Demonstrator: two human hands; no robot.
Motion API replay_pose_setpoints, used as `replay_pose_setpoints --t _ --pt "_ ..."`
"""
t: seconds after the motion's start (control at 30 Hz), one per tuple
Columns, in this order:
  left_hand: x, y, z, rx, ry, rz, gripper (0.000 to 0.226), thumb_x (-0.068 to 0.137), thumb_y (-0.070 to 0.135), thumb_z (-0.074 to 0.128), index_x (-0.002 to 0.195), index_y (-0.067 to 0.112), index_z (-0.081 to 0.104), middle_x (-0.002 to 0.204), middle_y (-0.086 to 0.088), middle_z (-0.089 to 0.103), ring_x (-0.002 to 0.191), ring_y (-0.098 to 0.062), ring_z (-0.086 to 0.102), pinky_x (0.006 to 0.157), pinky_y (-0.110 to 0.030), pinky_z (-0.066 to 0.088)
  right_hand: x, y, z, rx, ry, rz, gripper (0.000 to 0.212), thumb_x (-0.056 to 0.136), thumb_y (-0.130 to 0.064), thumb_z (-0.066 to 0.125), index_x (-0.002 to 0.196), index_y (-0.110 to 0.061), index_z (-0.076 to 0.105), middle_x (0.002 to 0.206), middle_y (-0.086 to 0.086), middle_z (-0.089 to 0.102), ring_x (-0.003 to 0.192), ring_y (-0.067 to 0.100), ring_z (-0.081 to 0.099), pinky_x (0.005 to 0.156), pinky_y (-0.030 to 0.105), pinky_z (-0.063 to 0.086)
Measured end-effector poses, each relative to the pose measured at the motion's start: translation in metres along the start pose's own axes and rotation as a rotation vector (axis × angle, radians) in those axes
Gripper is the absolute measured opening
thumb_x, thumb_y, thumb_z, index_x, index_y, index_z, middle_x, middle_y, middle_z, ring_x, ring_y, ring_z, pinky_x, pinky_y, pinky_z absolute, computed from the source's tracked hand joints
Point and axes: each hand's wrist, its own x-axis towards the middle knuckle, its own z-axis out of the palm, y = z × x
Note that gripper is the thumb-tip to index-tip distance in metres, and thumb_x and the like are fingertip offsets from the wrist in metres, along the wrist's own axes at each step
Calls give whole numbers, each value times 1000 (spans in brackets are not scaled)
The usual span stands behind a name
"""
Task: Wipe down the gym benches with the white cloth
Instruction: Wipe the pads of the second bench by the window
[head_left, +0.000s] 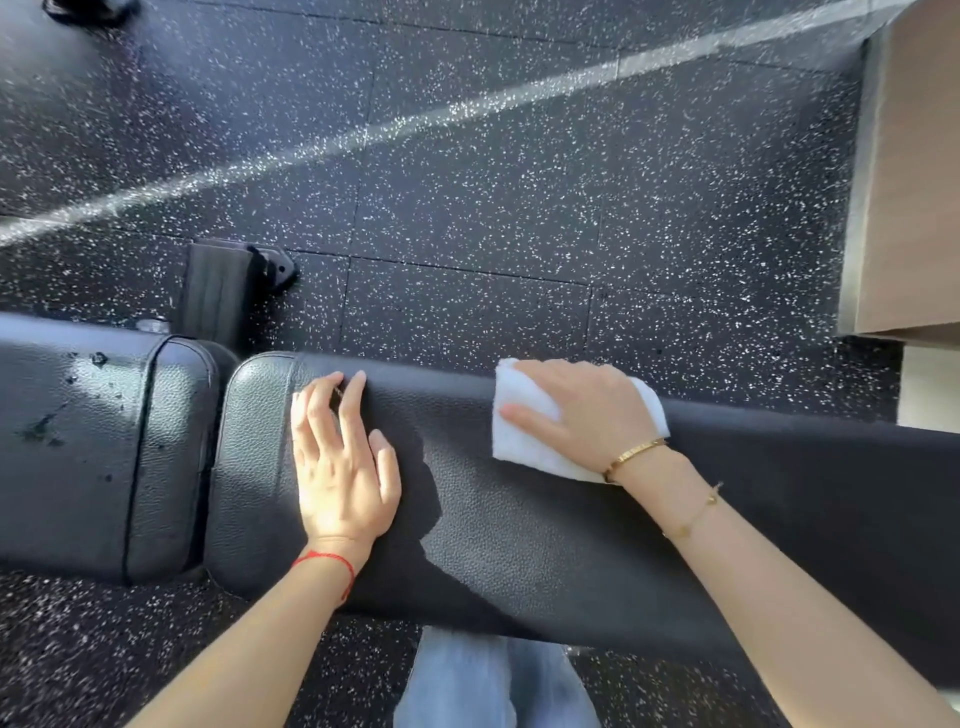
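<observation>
Fingers of the right hand (582, 410) lie flat, pressing the white cloth (524, 441) at the bench's (571, 545) far edge; left hand (340, 467) rests spread. Cloth judged soft, light; best controlled under a flat palm.

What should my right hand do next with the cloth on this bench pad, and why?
Probably slide the white cloth leftward along the long bench pad. The right hand presses it flat near the pad's far edge, and the left hand rests flat near the pad's left end, steadying it. The stretch between the two hands looks like the nearest surface to wipe.
</observation>
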Motion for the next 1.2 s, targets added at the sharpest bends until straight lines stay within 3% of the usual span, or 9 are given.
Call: replay_pose_setpoints --t 0.27,0.43,0.63,0.7,0.8,0.87,1.0,1.07,1.2 --pt "15 4 -17 46 -41 4 48 91 14 46 138 5 45 137 -17 41 128 -37 39 119 -41 24 63 -68 0 168 -221 -90 62 93 -72 31 144 -38 37 134 -2 58 111 29 61 88 42 40" --pt "43 3 -16 -9 -81 58 38 94 13 45 129 5 55 131 -15 49 121 -36 44 113 -50 31 42 -43 -8 128 -152 -174 54 90 -69 36 133 -37 37 117 -8 62 98 25 63 75 41 40" --pt "49 1 -14 -18 -124 122 37 96 13 36 124 2 58 122 -15 53 116 -36 49 113 -43 32 -19 47 -27 84 -206 110 56 86 -77 22 133 -53 39 120 -18 62 102 16 62 79 32 38" --pt "50 1 -15 -30 -134 138 38 96 12 35 123 -1 58 122 -17 54 115 -37 50 112 -47 35 -14 40 -25 118 -196 141 61 84 -78 16 126 -47 46 116 -13 64 102 19 63 85 37 42" --pt "50 1 -14 -33 -134 145 37 95 9 35 122 -3 58 121 -18 55 114 -39 52 107 -52 38 12 -2 -13 120 -126 43 55 86 -75 15 110 -38 48 101 -7 66 88 24 65 67 38 34" --pt "49 1 -13 -28 -138 143 37 94 8 36 122 -3 58 121 -19 55 113 -40 52 106 -53 38 28 -30 -6 122 -106 -13 51 89 -72 20 112 -37 49 98 -6 66 83 23 64 64 36 30" --pt "49 -1 -14 -31 -148 146 37 94 10 38 122 -2 58 121 -17 55 114 -39 51 108 -50 37 14 -30 4 104 24 -14 50 93 -68 32 119 -32 57 94 -9 63 81 19 60 69 36 38" --pt "49 -2 -12 -28 -141 150 37 94 11 37 122 0 58 122 -15 54 115 -39 50 109 -48 36 -6 -8 6 89 80 58 53 92 -70 36 120 -31 61 97 -9 64 84 19 59 77 36 42" --pt "48 -7 -8 -34 -126 153 36 93 11 39 122 1 57 122 -14 53 116 -37 49 111 -45 34 -29 24 1 -25 22 315 67 85 -74 17 114 -35 63 100 -8 66 91 21 58 81 36 33"
